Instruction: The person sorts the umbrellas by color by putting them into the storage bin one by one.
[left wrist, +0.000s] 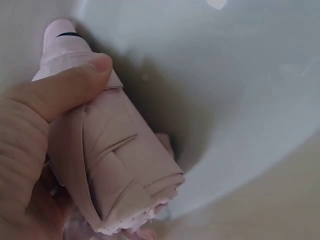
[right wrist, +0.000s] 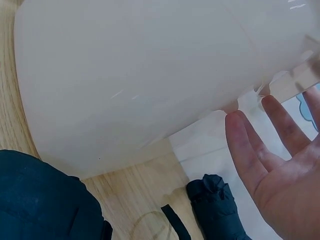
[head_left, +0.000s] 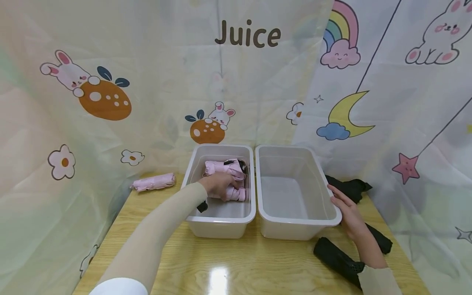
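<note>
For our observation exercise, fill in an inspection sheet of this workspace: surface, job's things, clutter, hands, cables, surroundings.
Surface: wooden table, glossy, with a light glare.
Job's things: two white bins side by side; left bin holds pink folded umbrellas; right bin holds nothing.
Clutter: one pink umbrella on the table left of the bins; black umbrellas to the right of them.
Hands: left hand grips a pink umbrella inside the left bin; right hand open, at the right bin's outer rim.
Cables: nothing seen.
Surroundings: cartoon-printed curtains behind and beside the table.
</note>
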A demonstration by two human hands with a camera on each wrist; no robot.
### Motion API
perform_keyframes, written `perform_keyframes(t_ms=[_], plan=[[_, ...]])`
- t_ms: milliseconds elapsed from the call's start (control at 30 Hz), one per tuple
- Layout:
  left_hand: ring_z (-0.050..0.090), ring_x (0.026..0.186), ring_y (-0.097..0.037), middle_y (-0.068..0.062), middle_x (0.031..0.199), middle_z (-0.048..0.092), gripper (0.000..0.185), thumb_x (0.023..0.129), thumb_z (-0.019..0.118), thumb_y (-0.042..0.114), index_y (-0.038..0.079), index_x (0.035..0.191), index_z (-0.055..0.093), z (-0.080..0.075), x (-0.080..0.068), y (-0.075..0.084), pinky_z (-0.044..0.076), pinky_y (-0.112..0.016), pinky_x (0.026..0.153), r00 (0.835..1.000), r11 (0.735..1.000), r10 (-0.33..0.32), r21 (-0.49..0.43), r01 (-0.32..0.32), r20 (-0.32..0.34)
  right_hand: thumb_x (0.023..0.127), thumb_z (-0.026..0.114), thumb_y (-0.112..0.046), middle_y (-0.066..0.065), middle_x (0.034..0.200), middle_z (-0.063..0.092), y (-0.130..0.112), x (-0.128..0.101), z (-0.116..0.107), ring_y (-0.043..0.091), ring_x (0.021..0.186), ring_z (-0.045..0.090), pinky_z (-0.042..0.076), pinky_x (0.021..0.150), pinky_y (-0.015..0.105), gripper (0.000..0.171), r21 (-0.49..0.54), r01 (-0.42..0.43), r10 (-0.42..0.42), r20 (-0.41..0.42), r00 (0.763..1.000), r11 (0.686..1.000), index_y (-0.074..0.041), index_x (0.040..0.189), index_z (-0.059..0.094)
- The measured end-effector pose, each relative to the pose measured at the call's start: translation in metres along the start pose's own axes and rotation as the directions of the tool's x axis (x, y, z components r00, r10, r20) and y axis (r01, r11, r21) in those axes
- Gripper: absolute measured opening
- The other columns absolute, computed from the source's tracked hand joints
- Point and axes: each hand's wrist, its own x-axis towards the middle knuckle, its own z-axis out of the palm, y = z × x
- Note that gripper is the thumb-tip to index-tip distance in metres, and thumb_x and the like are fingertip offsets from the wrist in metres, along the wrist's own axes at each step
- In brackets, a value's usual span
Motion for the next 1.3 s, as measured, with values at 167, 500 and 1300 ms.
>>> perform_keyframes(t_ms=[167,500,1300], plan=[[0.056,0.104,-0.013,0.006,0.122,0.063,0.062,0.064,0.088,0.013,0.022,0.123,0.069,0.003,-0.006,0.004,0.044,-0.030,0.092,1.000,1.000,0.004,-0.024,-0.004,0.004,0.105,0.044,-0.015,-0.019,0.130,0.050,0.001,-0.001,0.001,0.003,0.109,0.054,0.050,0.081,0.022,0.050,0.006,0.013,-0.014,0.011,1.000,1.000,-0.015,0.154,0.031],[0.059,0.107,-0.014,0.005,0.116,0.066,0.041,0.079,0.076,0.010,0.018,0.119,0.070,-0.018,-0.007,0.014,0.046,-0.031,0.093,0.999,1.000,-0.001,0.027,0.000,0.041,0.105,0.043,-0.014,-0.017,0.130,0.053,-0.001,-0.002,-0.004,0.005,0.106,0.056,0.052,0.079,0.024,0.049,0.025,0.039,-0.040,0.025,0.999,0.999,-0.016,0.153,0.032],[0.058,0.106,-0.036,-0.021,0.117,0.062,0.030,0.097,0.060,0.013,0.001,0.125,0.063,-0.117,-0.157,-0.099,0.049,-0.049,0.086,0.900,0.883,-0.284,-0.456,0.111,-0.331,0.105,0.042,-0.011,-0.016,0.128,0.056,0.002,0.001,0.000,0.005,0.104,0.057,0.052,0.077,0.024,0.048,0.056,0.059,-0.061,0.032,0.998,0.997,-0.017,0.152,0.035]])
